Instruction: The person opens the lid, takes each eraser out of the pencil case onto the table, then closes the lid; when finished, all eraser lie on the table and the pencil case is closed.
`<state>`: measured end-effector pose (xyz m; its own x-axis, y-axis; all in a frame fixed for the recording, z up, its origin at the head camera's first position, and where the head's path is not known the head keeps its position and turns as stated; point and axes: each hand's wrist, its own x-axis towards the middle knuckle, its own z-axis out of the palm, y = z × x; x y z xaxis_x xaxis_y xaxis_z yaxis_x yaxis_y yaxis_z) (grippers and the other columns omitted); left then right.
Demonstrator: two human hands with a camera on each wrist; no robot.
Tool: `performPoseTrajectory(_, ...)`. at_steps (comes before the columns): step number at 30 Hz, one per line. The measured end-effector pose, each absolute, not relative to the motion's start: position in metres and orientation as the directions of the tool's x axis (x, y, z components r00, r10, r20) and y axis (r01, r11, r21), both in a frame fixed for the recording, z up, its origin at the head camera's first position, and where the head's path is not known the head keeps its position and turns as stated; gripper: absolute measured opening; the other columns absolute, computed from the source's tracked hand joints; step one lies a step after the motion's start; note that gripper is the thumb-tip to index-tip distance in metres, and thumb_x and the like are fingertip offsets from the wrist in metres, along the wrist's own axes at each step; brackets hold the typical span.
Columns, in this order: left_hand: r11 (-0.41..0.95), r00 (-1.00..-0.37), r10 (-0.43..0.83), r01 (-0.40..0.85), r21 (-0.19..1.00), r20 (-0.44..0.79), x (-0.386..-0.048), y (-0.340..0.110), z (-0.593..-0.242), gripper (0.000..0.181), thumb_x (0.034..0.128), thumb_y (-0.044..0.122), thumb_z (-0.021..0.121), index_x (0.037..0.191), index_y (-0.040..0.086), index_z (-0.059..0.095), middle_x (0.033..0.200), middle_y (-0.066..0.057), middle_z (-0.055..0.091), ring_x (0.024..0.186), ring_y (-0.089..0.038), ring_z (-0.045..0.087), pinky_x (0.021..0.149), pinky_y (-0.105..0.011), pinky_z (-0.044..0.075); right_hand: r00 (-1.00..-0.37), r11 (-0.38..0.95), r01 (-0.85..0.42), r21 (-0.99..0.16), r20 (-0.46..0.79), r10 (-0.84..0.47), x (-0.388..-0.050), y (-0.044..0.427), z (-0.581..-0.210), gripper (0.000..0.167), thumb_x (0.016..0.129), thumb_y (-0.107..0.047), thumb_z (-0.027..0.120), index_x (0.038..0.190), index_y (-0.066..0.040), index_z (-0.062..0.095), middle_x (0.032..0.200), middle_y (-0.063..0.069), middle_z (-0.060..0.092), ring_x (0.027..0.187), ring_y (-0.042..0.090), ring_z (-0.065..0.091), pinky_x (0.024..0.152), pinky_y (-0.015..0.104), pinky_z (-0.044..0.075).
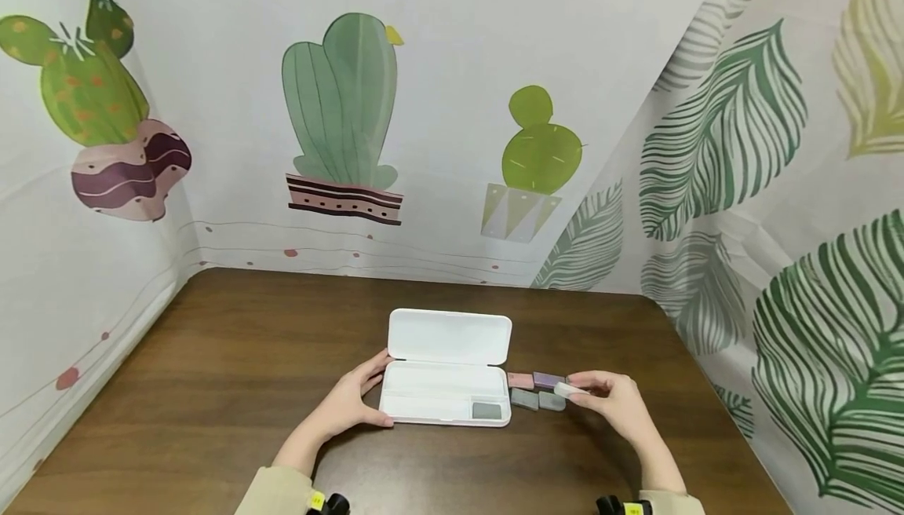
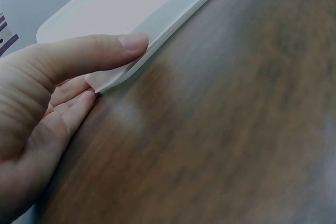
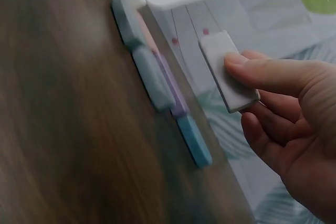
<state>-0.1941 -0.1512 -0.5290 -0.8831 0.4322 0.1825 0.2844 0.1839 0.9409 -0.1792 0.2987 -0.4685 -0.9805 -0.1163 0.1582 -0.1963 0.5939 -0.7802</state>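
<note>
A white pencil case lies open on the table, its lid laid back. My left hand holds the case at its left end, thumb against the front wall and fingers by the far side. One grey eraser-like block sits in the case's front right corner. Right of the case, my right hand pinches a white eraser-like block between thumb and fingers. Below it on the table are a pink block, a purple block, two grey blocks and a blue block.
The brown wooden table carries the case and blocks. White cloth printed with cacti and leaves stands along its back and sides. Dark wrist devices show at the bottom edge near both sleeves.
</note>
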Motion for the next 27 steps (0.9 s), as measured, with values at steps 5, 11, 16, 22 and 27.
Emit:
performPoseTrajectory(5, 0.182, -0.885, 0.432, 0.276, 0.944, 0.176, -0.193, -0.152, -0.529, 0.113, 0.0617, 0.007, 0.091, 0.151, -0.008, 0.023, 0.149, -0.029, 0.039, 0.138, -0.043, 0.036, 0.112, -0.014, 0.039, -0.983, 0.604, -0.176, -0.777, 0.104, -0.152, -0.179, 0.316, -0.472, 0.027, 0.078, -0.013, 0.082, 0.1, 0.0, 0.074, 0.096, 0.012, 0.075, 0.079, -0.003, 0.062, 0.064, 0.017, 0.056)
performPoseTrajectory(11, 0.185, -0.887, 0.428, 0.273, 0.944, 0.172, -0.193, -0.152, -0.528, 0.113, 0.0616, 0.007, 0.091, 0.151, -0.007, 0.023, 0.149, -0.029, 0.039, 0.139, -0.042, 0.036, 0.111, -0.012, 0.038, -0.976, 0.606, -0.171, -0.777, 0.048, -0.213, -0.181, 0.332, -0.479, 0.029, 0.079, -0.012, 0.08, 0.102, 0.004, 0.073, 0.095, 0.009, 0.075, 0.081, -0.005, 0.063, 0.066, 0.016, 0.056)
performPoseTrajectory(16, 0.188, -0.887, 0.43, 0.271, 0.944, 0.169, -0.194, -0.151, -0.527, 0.113, 0.0615, 0.006, 0.091, 0.151, -0.008, 0.023, 0.15, -0.028, 0.038, 0.139, -0.041, 0.036, 0.114, -0.021, 0.04, -0.969, 0.611, -0.148, -0.778, -0.008, -0.245, -0.185, 0.336, -0.483, 0.032, 0.08, -0.015, 0.08, 0.104, 0.005, 0.072, 0.094, 0.011, 0.075, 0.08, -0.004, 0.064, 0.068, 0.017, 0.057)
performPoseTrajectory(22, 0.193, -0.888, 0.43, 0.267, 0.944, 0.163, -0.194, -0.152, -0.528, 0.113, 0.0617, 0.007, 0.091, 0.151, -0.007, 0.023, 0.15, -0.028, 0.038, 0.139, -0.041, 0.036, 0.114, -0.024, 0.04, -0.971, 0.63, -0.146, -0.763, -0.011, -0.239, -0.188, 0.336, -0.486, 0.031, 0.08, -0.014, 0.079, 0.104, 0.005, 0.072, 0.095, 0.016, 0.075, 0.081, -0.004, 0.064, 0.068, 0.016, 0.057)
performPoseTrajectory(27, 0.189, -0.888, 0.43, 0.266, 0.945, 0.164, -0.194, -0.152, -0.527, 0.113, 0.0619, 0.006, 0.091, 0.151, -0.007, 0.023, 0.15, -0.028, 0.038, 0.139, -0.041, 0.036, 0.115, -0.028, 0.039, -0.984, 0.648, -0.097, -0.755, -0.027, -0.178, -0.188, 0.332, -0.486, 0.031, 0.08, -0.014, 0.079, 0.105, 0.002, 0.072, 0.097, 0.015, 0.075, 0.081, -0.002, 0.064, 0.069, 0.017, 0.056)
